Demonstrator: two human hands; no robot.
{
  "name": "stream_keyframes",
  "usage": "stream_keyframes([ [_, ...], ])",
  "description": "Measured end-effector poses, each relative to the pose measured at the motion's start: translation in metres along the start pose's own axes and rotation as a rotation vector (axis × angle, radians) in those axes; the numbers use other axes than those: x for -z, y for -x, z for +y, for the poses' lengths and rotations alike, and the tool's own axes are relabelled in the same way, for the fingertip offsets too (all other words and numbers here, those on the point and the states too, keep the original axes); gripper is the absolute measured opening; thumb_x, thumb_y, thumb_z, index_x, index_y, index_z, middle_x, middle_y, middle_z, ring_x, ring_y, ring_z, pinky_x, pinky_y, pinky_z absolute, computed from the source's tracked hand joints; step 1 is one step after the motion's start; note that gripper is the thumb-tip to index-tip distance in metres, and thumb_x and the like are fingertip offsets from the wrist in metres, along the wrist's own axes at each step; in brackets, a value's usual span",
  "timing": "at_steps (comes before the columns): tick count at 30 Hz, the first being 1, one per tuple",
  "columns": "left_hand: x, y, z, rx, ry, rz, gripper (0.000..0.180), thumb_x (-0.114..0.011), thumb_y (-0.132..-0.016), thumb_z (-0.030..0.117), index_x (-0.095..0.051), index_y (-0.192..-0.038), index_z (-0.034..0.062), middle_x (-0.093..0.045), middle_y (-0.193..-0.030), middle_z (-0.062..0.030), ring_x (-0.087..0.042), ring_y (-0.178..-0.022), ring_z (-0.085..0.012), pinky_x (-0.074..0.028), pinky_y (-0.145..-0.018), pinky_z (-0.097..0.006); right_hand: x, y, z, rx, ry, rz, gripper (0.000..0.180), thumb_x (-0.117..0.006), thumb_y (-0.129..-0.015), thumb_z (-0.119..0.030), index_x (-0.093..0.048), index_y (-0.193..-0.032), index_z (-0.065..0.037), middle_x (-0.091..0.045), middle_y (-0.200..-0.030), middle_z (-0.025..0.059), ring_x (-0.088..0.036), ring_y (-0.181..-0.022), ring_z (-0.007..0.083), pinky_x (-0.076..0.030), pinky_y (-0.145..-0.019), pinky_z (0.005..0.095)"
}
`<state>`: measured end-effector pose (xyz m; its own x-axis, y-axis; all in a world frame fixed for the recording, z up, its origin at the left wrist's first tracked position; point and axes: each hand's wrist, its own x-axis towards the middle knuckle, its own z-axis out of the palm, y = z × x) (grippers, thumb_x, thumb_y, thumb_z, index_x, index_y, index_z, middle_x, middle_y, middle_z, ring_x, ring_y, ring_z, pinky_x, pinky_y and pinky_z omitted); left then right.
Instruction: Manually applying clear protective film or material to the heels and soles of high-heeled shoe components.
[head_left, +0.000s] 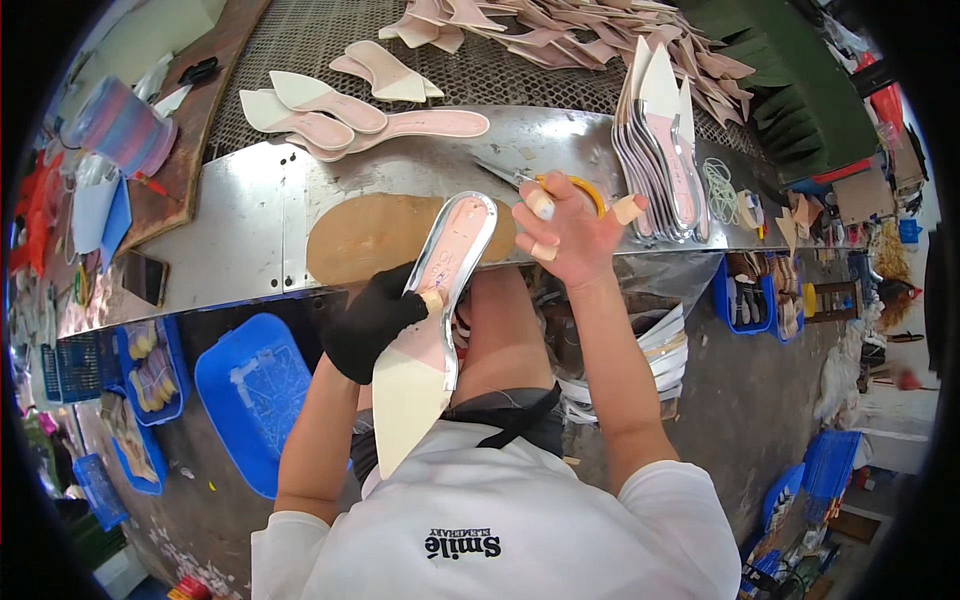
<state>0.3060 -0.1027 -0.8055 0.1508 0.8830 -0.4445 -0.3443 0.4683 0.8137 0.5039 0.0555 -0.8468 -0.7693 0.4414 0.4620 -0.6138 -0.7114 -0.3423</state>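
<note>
A long steel-topped workbench (pixel 260 215) ran across the far side, and over its near edge the black-gloved left hand (pixel 372 320) gripped a pointed pink insole with silver edging (pixel 440 310), apparently steadying it, while the bare right hand (pixel 566 232) just right closed around yellow-handled scissors (pixel 585 187).

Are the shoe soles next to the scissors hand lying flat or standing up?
Standing up. The stack of soles sits on edge on the metal table, pointed tips upward, beside the right hand.

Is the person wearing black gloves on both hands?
No, only the left hand has a black glove; the right hand is bare with taped fingers.
</note>
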Motion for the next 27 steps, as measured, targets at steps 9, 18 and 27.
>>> stream_keyframes([
  [9,0.030,-0.001,-0.025,-0.023,-0.169,0.018,0.035,-0.063,-0.085,0.022,-0.058,-0.111,-0.0005,-0.061,-0.083,-0.0039,-0.055,-0.072,-0.0104,-0.046,-0.065,-0.026,-0.004,0.021,-0.003,-0.014,0.726,0.620,0.022,-0.068,-0.084,-0.028,-0.062,-0.082,-0.007,-0.058,-0.078,0.0011,-0.052,-0.067,0.0110,-0.041,-0.059,0.0232],
  [18,0.055,-0.015,-0.071,-0.055,-0.317,0.116,0.048,-0.066,-0.082,0.033,-0.058,-0.114,-0.0010,-0.061,-0.091,-0.0079,-0.055,-0.081,-0.0145,-0.045,-0.074,-0.030,-0.018,0.011,-0.007,-0.290,2.458,0.625,0.047,-0.064,-0.070,-0.006,-0.053,-0.116,-0.002,-0.060,-0.093,0.0159,-0.057,-0.088,0.0382,-0.046,-0.078,0.0443],
  [27,0.072,-0.012,-0.080,-0.023,-0.307,0.137,0.050,-0.065,-0.081,0.038,-0.059,-0.114,0.0002,-0.063,-0.094,-0.0091,-0.057,-0.083,-0.0165,-0.045,-0.077,-0.031,-0.017,0.005,0.006,-0.483,2.472,0.559,0.052,-0.062,-0.068,-0.007,-0.051,-0.118,-0.003,-0.058,-0.090,0.0163,-0.059,-0.088,0.0320,-0.048,-0.073,0.0401],
])
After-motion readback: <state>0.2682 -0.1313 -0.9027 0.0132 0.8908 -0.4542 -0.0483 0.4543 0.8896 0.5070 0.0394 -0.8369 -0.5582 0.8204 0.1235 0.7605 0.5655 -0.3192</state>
